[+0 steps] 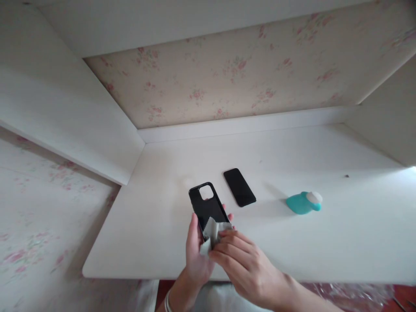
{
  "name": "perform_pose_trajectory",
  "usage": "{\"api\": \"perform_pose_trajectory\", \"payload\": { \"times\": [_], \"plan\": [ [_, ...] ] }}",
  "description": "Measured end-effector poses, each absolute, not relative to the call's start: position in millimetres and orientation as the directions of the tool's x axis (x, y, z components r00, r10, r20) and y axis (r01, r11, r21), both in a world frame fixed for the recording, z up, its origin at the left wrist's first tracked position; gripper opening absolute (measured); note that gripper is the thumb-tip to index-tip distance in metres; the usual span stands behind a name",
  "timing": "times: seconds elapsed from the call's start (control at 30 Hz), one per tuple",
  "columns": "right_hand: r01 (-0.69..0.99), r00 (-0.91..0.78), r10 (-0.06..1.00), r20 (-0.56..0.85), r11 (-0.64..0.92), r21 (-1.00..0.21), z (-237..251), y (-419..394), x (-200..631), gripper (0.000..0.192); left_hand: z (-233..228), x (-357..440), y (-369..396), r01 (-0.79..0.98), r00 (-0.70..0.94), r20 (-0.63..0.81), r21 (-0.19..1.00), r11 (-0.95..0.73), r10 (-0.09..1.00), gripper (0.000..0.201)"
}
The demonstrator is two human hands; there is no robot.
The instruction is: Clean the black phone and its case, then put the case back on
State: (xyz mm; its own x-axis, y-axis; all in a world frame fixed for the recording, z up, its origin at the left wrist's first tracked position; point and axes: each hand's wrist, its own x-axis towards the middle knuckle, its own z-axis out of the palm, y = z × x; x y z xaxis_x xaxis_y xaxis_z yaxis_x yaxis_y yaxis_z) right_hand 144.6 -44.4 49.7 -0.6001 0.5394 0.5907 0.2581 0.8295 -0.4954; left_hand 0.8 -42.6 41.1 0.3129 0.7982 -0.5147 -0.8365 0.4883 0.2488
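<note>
A black phone case with a square camera cut-out lies in my left hand, its hollow inner side up. My left thumb runs along one edge, and fingertips show at the opposite edge. My right hand pinches a small grey cloth with zigzag edges against the lower part of the case. The cloth covers the lower end of the case. Beyond the case, a black phone lies flat on the white desk, apart from both hands.
A teal spray bottle with a white top stands on the desk to the right. A tiny dark speck is farther right. White panels enclose the desk at left and right, with a shelf overhead. Clear plastic wrapping lies below the front edge.
</note>
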Motion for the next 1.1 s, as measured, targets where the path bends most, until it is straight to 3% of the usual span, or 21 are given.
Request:
{"api": "perform_pose_trajectory", "payload": {
  "times": [0.1, 0.27, 0.47, 0.7, 0.93, 1.1],
  "plan": [
    [0.296, -0.632, 0.523, 0.572, 0.845, -0.445, 51.3, -48.1, 145.3, 0.024, 46.2, 2.1, -45.0, -0.818, 0.390, -0.531, 0.176, 0.548, 0.752, 0.066],
    [0.411, -0.648, 0.541, 0.537, 0.841, -0.352, 53.0, -46.6, 149.6, 0.035, 41.8, 1.1, -49.4, -0.798, 0.441, -0.488, 0.171, 0.578, 0.753, 0.064],
    [0.483, -0.650, 0.569, 0.503, 0.821, -0.304, 60.2, -29.0, 153.2, 0.039, 27.8, 5.1, -61.2, -0.817, 0.325, -0.400, 0.337, 0.467, 0.857, 0.042],
    [0.572, -0.609, 0.618, 0.498, 0.777, -0.265, 75.0, -6.6, 150.4, 0.042, 25.6, 9.0, -67.4, -0.818, 0.301, -0.405, 0.356, 0.452, 0.863, 0.041],
    [0.502, -0.615, 0.581, 0.533, 0.810, -0.304, 68.5, -25.0, 140.7, 0.050, 32.9, -1.4, -61.5, -0.854, 0.292, -0.449, 0.276, 0.442, 0.845, 0.037],
    [0.382, -0.710, 0.497, 0.499, 0.867, -0.320, 65.0, -46.2, 145.9, 0.045, 50.9, -12.5, -46.6, -0.815, 0.401, -0.509, 0.182, 0.551, 0.762, 0.062]
  ]
}}
